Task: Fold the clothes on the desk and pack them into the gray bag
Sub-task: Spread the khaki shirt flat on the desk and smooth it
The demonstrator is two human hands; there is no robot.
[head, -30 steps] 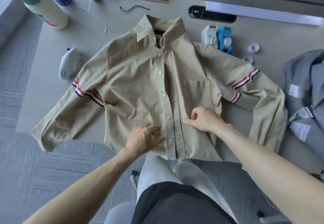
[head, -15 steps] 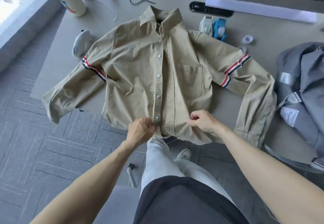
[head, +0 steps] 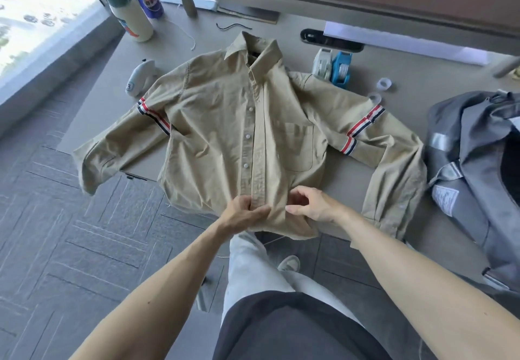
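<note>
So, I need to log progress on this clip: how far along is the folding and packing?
Early. Done: the tan shirt lies spread face up on the desk, its upper buttons apparently fastened. In hand: the left hand and right hand pinch the placket near the hem, seemingly buttoning. Left: no fold is made yet, and the shirt is not in the gray bag.

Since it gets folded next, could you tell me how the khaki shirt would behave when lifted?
Probably floppy: the shirt is creased, and one sleeve droops over the desk edge. Likely light, since the cloth bunches where the left hand and right hand pinch it. Its sleeves would probably trail.
</note>
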